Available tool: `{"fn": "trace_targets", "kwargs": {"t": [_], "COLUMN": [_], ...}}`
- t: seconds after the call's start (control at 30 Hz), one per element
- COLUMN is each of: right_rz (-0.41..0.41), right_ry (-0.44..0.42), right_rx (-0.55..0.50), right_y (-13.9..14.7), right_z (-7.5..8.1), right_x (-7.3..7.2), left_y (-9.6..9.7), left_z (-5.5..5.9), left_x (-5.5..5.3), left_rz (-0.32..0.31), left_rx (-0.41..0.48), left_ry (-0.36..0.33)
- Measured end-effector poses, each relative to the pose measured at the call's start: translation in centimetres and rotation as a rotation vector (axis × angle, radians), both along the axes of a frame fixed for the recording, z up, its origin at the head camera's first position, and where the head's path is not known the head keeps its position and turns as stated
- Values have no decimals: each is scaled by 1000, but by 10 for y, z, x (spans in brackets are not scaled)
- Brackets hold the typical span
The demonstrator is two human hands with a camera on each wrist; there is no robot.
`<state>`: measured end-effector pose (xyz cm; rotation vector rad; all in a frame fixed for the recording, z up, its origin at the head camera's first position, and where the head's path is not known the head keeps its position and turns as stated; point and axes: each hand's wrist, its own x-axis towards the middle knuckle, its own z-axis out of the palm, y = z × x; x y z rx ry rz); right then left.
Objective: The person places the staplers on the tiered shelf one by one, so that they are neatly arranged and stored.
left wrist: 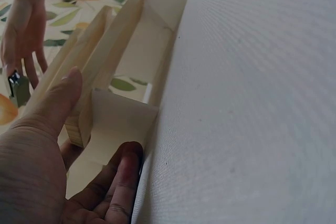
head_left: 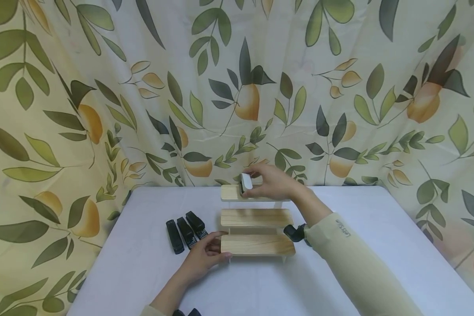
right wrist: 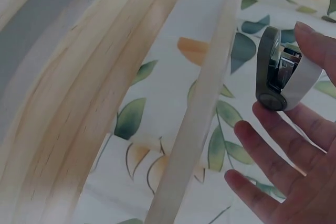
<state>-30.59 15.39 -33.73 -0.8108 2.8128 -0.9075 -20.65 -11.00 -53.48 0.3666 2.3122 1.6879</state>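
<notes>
A white table (head_left: 142,228) bears black staplers (head_left: 186,232) and a wooden rack (head_left: 256,217)

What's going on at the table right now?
A person's right hand holds a small white-and-dark stapler at the top step of a three-step wooden stand; it has not been let go. The left hand grips the left end of the lowest step. Three black staplers lie side by side on the white tabletop, left of the stand.
</notes>
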Motion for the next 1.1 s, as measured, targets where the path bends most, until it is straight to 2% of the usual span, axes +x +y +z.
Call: {"fn": "trace_targets", "kwargs": {"t": [0.53, 0.87, 1.1], "right_rz": [66, 59, 85], "right_ry": [5, -30, -31], "right_rx": [-21, -21, -32], "right_y": [-17, -26, -30], "right_z": [-7, -9, -12], "right_x": [-9, -8, -9], "left_y": [0, 0, 0], "left_z": [-1, 1, 2], "left_x": [-1, -1, 0], "left_rz": [-4, -2, 2], "left_rx": [7, -4, -8], "left_ry": [7, -1, -3]}}
